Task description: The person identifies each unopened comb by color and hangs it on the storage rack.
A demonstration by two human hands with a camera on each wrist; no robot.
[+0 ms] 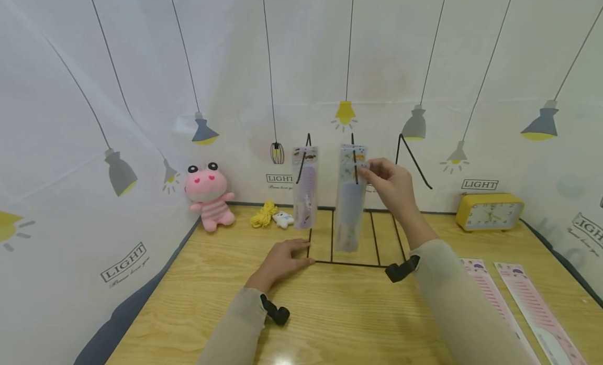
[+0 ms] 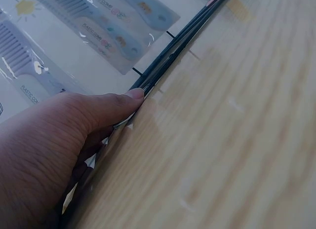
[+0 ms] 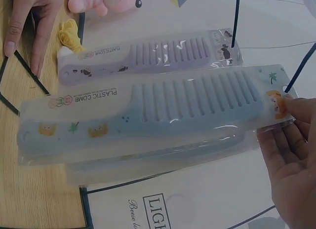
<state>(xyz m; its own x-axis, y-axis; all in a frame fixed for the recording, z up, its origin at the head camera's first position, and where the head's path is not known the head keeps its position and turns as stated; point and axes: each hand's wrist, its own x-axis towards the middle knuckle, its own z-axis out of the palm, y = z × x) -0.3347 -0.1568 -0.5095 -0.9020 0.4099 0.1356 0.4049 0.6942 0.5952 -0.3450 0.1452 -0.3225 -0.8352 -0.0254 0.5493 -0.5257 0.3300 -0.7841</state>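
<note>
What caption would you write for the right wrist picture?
A right hand pinches the top of a packaged blue comb beside a hanging purple comb.

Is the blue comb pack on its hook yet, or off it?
Cannot tell for sure. The blue comb pack hangs upright at the black wire rack, but the right hand pinches its top, hiding whether the hook bears it.

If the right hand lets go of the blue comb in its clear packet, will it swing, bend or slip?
The blue comb packet looks light and fairly stiff, since the moulded comb inside keeps it flat. Hung on the wire rack, it would probably swing. Its glossy film may feel slippery where the right hand pinches its top.
</note>
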